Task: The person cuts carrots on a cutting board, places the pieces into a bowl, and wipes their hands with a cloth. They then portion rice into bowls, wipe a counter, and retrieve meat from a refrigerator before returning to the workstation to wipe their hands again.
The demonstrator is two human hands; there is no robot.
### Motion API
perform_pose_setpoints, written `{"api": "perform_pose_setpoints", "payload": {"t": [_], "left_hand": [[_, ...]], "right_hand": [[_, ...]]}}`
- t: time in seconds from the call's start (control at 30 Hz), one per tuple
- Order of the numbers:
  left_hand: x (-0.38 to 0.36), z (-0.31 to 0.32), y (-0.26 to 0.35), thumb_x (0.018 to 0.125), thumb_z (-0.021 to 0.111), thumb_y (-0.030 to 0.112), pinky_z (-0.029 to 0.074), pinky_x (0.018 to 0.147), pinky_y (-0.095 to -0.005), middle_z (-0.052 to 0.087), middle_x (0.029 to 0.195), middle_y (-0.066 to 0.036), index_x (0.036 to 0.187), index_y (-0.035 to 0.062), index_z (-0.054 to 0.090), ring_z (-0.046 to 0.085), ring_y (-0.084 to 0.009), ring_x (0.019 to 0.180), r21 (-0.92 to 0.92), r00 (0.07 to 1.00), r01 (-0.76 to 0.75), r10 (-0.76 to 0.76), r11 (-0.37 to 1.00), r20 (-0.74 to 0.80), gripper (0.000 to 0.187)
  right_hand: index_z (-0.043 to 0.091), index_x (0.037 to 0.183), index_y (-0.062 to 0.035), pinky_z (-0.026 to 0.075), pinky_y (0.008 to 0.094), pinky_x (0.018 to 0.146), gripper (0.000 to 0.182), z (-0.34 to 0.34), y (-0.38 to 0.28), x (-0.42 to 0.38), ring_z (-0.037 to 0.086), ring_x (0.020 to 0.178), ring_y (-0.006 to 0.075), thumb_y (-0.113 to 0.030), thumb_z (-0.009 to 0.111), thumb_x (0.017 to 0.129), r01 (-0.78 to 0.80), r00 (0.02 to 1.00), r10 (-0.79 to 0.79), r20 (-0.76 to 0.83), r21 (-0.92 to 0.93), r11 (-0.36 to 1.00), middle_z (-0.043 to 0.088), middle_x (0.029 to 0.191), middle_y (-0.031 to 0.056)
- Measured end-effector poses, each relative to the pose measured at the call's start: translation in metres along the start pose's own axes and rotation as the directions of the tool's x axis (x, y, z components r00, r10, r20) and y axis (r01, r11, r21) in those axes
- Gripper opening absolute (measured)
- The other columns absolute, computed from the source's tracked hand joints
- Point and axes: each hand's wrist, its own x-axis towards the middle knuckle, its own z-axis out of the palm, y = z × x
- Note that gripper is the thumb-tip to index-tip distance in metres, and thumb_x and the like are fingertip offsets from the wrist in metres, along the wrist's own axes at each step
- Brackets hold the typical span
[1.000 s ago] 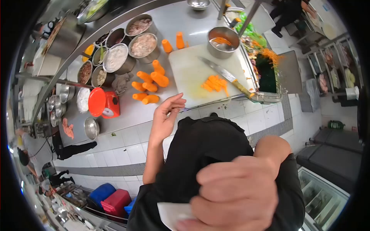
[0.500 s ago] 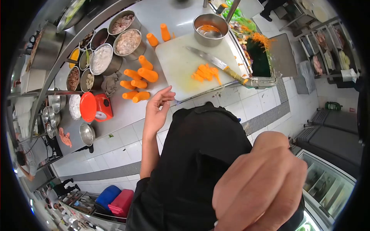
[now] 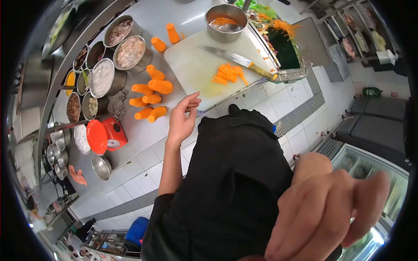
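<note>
My left hand (image 3: 183,119) hangs in the air by the table edge, near the front left corner of the white cutting board (image 3: 187,65). Its fingers are loosely bent and apart, holding nothing. Close to the camera looms my right hand (image 3: 320,209), its fingers bent; the fingertips are hidden, so its grip does not show. On the board lie cut carrot pieces (image 3: 229,74), a large knife (image 3: 228,56) and a steel pot (image 3: 226,32) with orange shreds inside. Several peeled carrots (image 3: 160,86) stand or lean left of the board.
Metal containers of food (image 3: 129,53) crowd the table's left side. Closer stand a red scale (image 3: 114,135) and a steel bowl (image 3: 101,167). A bin of vegetable scraps (image 3: 287,52) adjoins the board's right side. Tiled floor (image 3: 257,98) lies below; a glass-topped fridge (image 3: 365,163) stands right.
My right hand has shifted right and down in view, with one finger now parted from the others. The table and its things have slid up and left in view. My left hand stays open.
</note>
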Motion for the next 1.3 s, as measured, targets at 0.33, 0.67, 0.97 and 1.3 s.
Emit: {"api": "perform_pose_setpoints", "payload": {"t": [0.33,0.67,0.97,1.3], "left_hand": [[0.031,0.031,-0.003,0.090,0.056,-0.001,0.051,0.091,-0.0344,0.068,0.115,-0.015,0.132,0.0068,0.060,0.066,-0.0242,0.104,0.129,0.991,-0.020,0.036,0.991,-0.127,0.042],[0.110,0.148,-0.048,0.091,0.063,0.014,0.036,0.113,-0.0435,0.043,0.149,-0.020,0.136,0.0133,0.059,0.040,-0.0401,0.138,0.629,0.940,-0.081,0.269,0.773,-0.210,0.045],[0.136,0.168,-0.082,0.091,0.065,0.014,0.037,0.112,-0.0460,0.045,0.147,-0.020,0.128,0.0157,0.066,0.044,-0.0399,0.134,0.566,0.935,-0.097,0.270,0.819,-0.231,0.038],[0.114,0.143,-0.063,0.083,0.076,0.019,0.036,0.113,-0.0443,0.047,0.145,-0.019,0.137,0.0092,0.055,0.044,-0.0375,0.133,0.566,0.935,-0.135,0.293,0.813,-0.198,0.059]], "right_hand": [[0.063,0.113,0.0038,0.052,0.0236,0.077,0.019,-0.170,0.025,-0.047,0.064,0.091,0.0101,0.001,0.059,0.094,-0.561,0.812,0.176,-0.556,-0.661,0.498,0.068,0.102,0.0076],[0.066,0.112,-0.0093,0.050,0.0439,0.090,0.033,-0.448,0.010,-0.075,0.059,0.108,0.0352,-0.021,0.074,0.083,-0.234,0.853,0.395,-0.342,-0.926,-0.297,0.061,0.116,0.0140],[0.069,0.105,-0.0078,0.049,0.0425,0.086,0.036,-0.432,0.100,-0.106,0.055,0.101,0.0318,-0.018,0.078,0.072,0.156,0.774,0.631,0.059,-0.983,-0.099,0.054,0.105,0.0137],[0.073,0.090,-0.0051,0.050,0.0410,0.086,0.019,-0.417,0.119,-0.099,0.058,0.099,0.0327,-0.020,0.076,0.078,-0.024,0.830,0.548,-0.098,-0.990,-0.140,0.059,0.101,0.0141]]}}
